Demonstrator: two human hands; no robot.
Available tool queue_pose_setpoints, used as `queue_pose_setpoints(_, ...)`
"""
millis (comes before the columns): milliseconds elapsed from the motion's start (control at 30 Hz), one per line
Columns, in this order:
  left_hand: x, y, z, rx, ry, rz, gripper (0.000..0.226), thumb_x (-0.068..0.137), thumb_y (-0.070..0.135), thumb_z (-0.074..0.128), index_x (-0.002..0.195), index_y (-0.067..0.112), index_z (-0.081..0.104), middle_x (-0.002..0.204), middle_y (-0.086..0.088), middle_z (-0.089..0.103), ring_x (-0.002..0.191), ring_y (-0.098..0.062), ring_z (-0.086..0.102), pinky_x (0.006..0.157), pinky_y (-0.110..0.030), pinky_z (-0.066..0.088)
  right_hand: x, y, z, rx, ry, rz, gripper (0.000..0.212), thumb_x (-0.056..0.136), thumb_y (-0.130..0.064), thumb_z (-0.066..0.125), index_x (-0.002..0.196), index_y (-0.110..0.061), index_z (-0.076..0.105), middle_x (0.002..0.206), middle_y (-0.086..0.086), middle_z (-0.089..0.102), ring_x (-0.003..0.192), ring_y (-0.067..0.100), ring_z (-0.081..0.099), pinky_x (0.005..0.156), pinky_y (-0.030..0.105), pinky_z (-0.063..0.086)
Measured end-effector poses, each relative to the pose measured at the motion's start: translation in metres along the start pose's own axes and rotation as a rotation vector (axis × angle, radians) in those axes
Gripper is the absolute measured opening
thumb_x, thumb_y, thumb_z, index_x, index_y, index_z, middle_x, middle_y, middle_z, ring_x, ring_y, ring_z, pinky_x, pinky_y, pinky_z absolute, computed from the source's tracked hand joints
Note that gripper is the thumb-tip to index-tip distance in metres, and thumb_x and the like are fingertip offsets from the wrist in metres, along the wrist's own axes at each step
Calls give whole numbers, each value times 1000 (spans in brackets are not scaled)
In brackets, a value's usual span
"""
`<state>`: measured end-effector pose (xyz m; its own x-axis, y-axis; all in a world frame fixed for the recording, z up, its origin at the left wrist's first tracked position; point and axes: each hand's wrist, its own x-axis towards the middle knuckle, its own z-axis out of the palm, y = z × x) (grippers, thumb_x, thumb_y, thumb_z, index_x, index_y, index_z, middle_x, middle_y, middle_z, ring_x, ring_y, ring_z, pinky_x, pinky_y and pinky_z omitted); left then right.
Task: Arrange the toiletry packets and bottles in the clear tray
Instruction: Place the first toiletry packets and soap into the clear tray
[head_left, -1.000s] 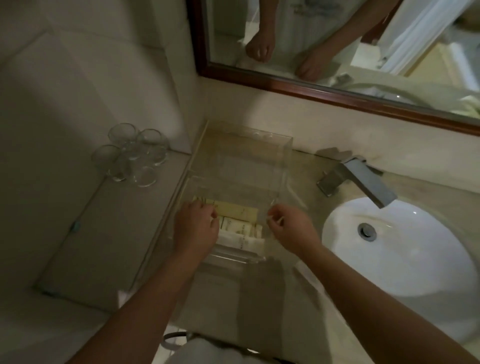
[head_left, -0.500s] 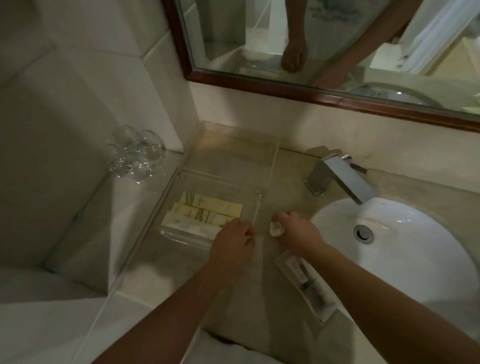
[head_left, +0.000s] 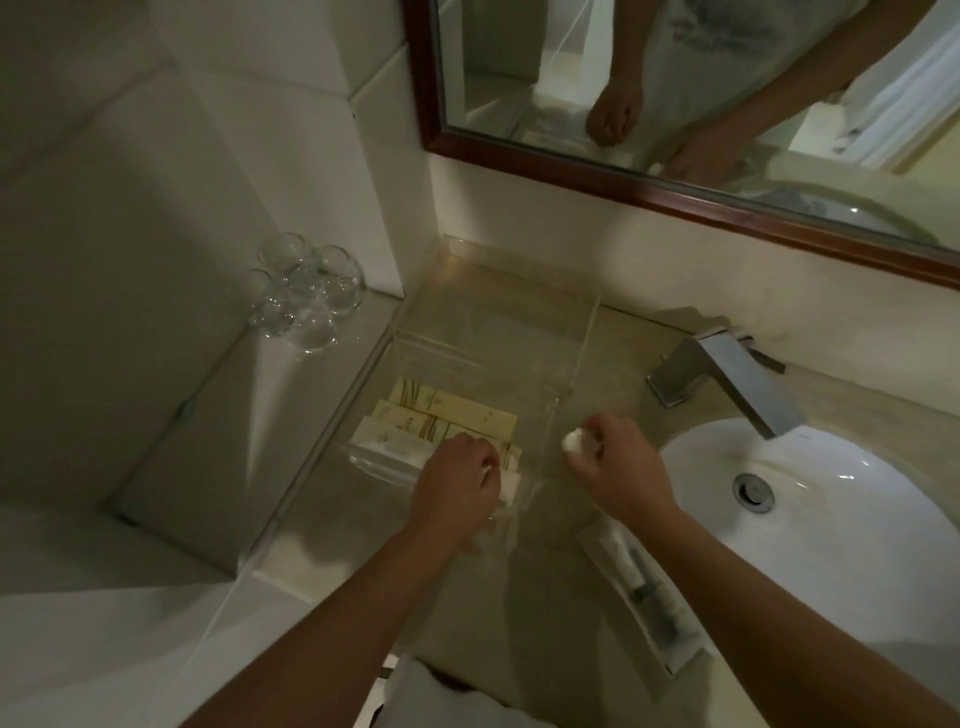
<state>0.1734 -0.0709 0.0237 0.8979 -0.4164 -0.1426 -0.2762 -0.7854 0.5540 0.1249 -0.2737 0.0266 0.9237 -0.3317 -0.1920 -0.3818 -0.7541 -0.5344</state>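
The clear tray (head_left: 582, 358) rests on the beige counter left of the sink. Yellow and white toiletry packets (head_left: 447, 410) lie flat in its near left part. My left hand (head_left: 457, 488) sits at the tray's near right corner, fingers curled on the end of a white packet (head_left: 511, 486). My right hand (head_left: 618, 462) is just right of the tray wall, closed around a small bottle with a white cap (head_left: 730, 441). A long clear packet with a toothbrush (head_left: 644, 587) lies on the counter under my right forearm.
Several upturned drinking glasses (head_left: 304, 296) stand on the raised white ledge at the left. A chrome faucet (head_left: 727, 379) reaches over the white basin (head_left: 841, 525) at the right. A wood-framed mirror (head_left: 675, 192) hangs above; the wall is right behind the tray.
A second ago both hands held the tray raised; it now rests flat on the counter. My right hand has taken a small white-capped bottle. Since half a second ago, hands barely moved.
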Motion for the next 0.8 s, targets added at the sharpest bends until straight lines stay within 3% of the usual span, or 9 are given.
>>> queue_pose_setpoints(100, 0, -10, -10, 43, 51, -25, 17, 85, 24, 55, 98, 18, 63, 96, -1, 61, 93, -19, 54, 80, -37, 47, 10, -26, -6, -44, -102, -153, 36, 82, -36, 68, 116, -30, 55, 103, -10, 55, 89, 11, 56, 74, 28, 51)
queue_pose_setpoints(200, -2, -5, -14, 90, 62, 3, 21, 85, 25, 55, 103, 19, 63, 101, -1, 63, 96, -19, 54, 83, -36, 46, 17, -36, -6, -133, -174, -193, 44, 79, -36, 70, 119, -32, 53, 111, -10, 56, 93, 10, 55, 76, 26, 51)
queue_pose_setpoints(267, 5, -65, -29, 0, 97, -69, 22, 86, 25, 55, 106, 19, 62, 105, 0, 62, 99, -18, 53, 86, -37, 46, 45, -83, 33, -268, -257, -248, 48, 77, -36, 71, 121, -32, 53, 118, -8, 57, 100, 12, 54, 82, 28, 50)
queue_pose_setpoints(433, 2, -58, -29, -9, 114, -14, 21, 86, 20, 55, 104, 17, 65, 107, 0, 62, 101, -18, 53, 89, -37, 46, 42, -82, 34, -308, -236, -293, 49, 78, -38, 69, 124, -29, 55, 121, -6, 59, 111, 18, 53, 89, 32, 45)
queue_pose_setpoints(667, 7, -89, -46, 152, 232, -145, 19, 77, 23, 58, 93, 20, 67, 99, -2, 65, 94, -24, 55, 79, -37, 46, 68, -141, 74, -208, -272, -355, 49, 78, -37, 68, 124, -24, 55, 119, 0, 58, 104, 23, 60, 78, 31, 47)
queue_pose_setpoints(800, 10, -113, -55, 135, 307, -278, 29, 70, 22, 68, 98, 18, 66, 109, -5, 64, 103, -28, 55, 82, -40, 47, 88, -173, 103, -192, -307, -354, 50, 81, -35, 68, 126, -22, 51, 121, 3, 57, 104, 26, 61, 77, 31, 45)
